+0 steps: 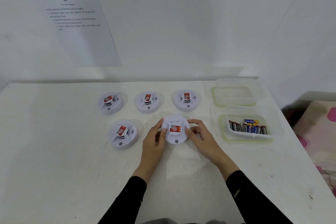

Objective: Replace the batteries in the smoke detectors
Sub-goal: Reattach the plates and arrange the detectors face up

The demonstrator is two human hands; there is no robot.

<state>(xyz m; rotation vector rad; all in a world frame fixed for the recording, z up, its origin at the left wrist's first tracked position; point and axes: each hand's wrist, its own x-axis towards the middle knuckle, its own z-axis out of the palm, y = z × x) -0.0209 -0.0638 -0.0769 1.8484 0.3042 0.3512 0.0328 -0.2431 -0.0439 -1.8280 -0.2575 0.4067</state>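
The person at the white desk [54, 142] has both hands on one smoke detector [175, 129]. It is near the middle of the desk, just on the near side of a row of three others. The left hand [154, 142] wraps the left rim with the thumb laid over the top face. The right hand [200, 136] curls its fingers round the right rim, so both hands grip the round white body between them. The red label faces up (whether the base rests on the desk or is just off it, I cannot tell from here). Black sleeves [254, 196] cover both forearms down to the wrists.

The row of three runs parallel to the far edge: the far-left detector [110, 103], the far-middle detector [148, 102] and the far-right detector [187, 100], each set apart from its neighbour. A fourth, the front-left detector [123, 133], lies near the left hand but clear of it. All four show red labels on top, and no hand touches them.

At the far right corner stands an empty clear container [234, 92] with a pale green rim. Just on its near side, along the right edge, is a second clear container [247, 138] holding batteries [248, 127], black-and-red ones and a few blue, packed side by side.

A printed sheet [76, 23] hangs on the white wall behind the far edge, toward the left, its text too blurred to read. Pink patterned fabric [320, 132] shows beyond the right edge.
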